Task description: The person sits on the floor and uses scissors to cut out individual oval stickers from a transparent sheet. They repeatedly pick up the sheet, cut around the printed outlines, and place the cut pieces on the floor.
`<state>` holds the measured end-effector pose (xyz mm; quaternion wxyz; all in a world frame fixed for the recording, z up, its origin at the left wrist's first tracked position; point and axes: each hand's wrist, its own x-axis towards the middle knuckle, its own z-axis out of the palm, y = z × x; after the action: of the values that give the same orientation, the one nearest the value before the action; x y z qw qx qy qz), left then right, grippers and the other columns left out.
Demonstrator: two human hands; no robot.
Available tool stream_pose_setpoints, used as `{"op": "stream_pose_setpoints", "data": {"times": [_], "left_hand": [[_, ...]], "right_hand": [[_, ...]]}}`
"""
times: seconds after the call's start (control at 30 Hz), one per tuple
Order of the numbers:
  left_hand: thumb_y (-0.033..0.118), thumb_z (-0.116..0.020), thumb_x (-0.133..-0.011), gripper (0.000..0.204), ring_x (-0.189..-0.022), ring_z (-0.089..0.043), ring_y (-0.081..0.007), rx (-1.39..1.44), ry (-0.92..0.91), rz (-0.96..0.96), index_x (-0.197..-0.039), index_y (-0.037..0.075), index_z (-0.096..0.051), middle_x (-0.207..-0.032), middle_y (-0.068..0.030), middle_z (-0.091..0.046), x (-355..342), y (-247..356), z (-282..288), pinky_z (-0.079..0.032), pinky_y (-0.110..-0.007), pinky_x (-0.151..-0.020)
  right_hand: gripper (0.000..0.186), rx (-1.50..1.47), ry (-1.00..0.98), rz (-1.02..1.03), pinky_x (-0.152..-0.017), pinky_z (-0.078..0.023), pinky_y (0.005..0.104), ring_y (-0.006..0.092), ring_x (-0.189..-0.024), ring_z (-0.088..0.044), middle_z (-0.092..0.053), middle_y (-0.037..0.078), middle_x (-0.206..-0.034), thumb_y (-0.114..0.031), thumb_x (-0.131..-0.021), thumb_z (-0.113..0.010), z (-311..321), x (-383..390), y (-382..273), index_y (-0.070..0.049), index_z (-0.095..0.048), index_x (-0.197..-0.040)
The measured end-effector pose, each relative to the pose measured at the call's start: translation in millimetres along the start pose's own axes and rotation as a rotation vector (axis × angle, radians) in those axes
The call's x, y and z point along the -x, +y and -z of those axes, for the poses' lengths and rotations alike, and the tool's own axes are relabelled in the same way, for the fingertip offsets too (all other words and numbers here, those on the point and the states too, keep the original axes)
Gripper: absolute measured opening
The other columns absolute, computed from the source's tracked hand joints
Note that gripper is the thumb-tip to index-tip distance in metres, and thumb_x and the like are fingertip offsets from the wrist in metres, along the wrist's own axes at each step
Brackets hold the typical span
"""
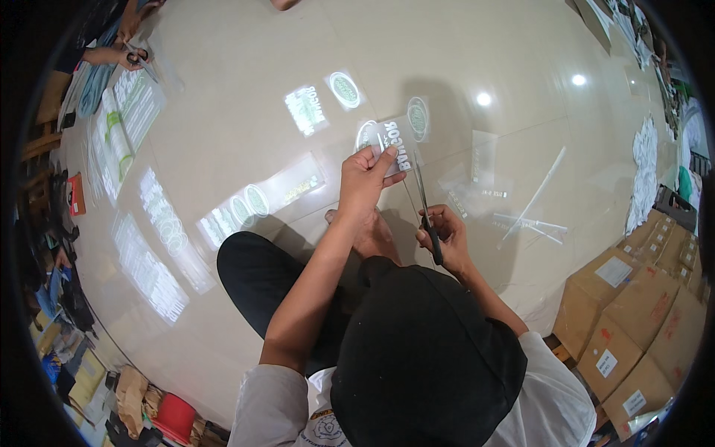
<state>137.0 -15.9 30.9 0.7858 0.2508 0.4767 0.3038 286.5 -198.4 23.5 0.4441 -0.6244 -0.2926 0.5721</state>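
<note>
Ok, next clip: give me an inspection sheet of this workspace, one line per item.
Surface: glossy pale tiled floor, lamp glare.
Job's things: clear printed sheet held up; scissors with blades at its edge.
Clutter: cut printed sheets and clear offcut strips lie spread about.
Grippers: left hand pinches the sheet; right hand grips the scissor handles.
Cables: nothing seen.
Surroundings: cardboard boxes at right; another person's hands at far left.

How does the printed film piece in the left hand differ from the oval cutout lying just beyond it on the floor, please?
The held piece is pinched in the left hand and lifted off the floor; the oval cutout lies flat and untouched. The held piece is larger and squarish, with white lettering; the cutout is small, with a green oval. Both are clear printed film.
</note>
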Motion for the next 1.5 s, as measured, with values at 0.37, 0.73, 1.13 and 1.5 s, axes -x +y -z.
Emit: {"op": "stream_pose_setpoints", "data": {"times": [0.37, 0.73, 1.13, 1.5], "left_hand": [[0.018, -0.067, -0.106, 0.024, -0.090, -0.071, -0.0122, -0.025, -0.034, -0.002, -0.114, -0.004, -0.071, -0.101, -0.0048, -0.073, 8.9, -0.5, -9.0, -0.066, -0.032, -0.083], [0.019, -0.067, -0.106, 0.024, -0.092, -0.072, -0.0126, -0.054, -0.087, 0.022, -0.112, -0.003, -0.071, -0.102, -0.0055, -0.074, 7.3, -2.3, -26.7, -0.065, -0.030, -0.083], [0.020, -0.067, -0.106, 0.025, -0.091, -0.071, -0.0120, -0.111, -0.131, 0.088, -0.112, -0.004, -0.071, -0.101, -0.0048, -0.073, 14.2, -12.8, -40.6, -0.066, -0.029, -0.083], [0.022, -0.068, -0.105, 0.028, -0.095, -0.070, -0.0132, -0.125, -0.160, 0.164, -0.116, -0.004, -0.069, -0.107, -0.0066, -0.073, 20.1, -27.4, -45.0, -0.065, -0.029, -0.086]], "right_hand": [[0.041, -0.053, 0.011, -0.028, -0.061, -0.050, 0.0228, 0.0063, -0.070, -0.060, -0.065, -0.001, -0.082, -0.013, -0.092, -0.083, -0.3, -9.7, -10.1, -0.003, -0.061, -0.125], [0.038, -0.062, 0.098, -0.067, -0.056, -0.048, 0.0223, 0.0059, -0.062, -0.058, -0.062, -0.002, -0.076, -0.011, -0.092, -0.082, 8.9, -1.9, -16.0, -0.001, -0.061, -0.122], [0.036, -0.093, 0.169, -0.052, -0.057, -0.047, 0.0233, 0.0061, -0.063, -0.058, -0.061, -0.002, -0.073, -0.009, -0.091, -0.083, 14.7, 1.4, -17.6, -0.001, -0.060, -0.118], [0.037, -0.094, 0.211, -0.128, -0.053, -0.045, 0.0241, 0.0074, -0.062, -0.060, -0.066, 0.002, -0.073, -0.012, -0.090, -0.085, 20.9, 11.4, -16.0, 0.001, -0.062, -0.116]]}}
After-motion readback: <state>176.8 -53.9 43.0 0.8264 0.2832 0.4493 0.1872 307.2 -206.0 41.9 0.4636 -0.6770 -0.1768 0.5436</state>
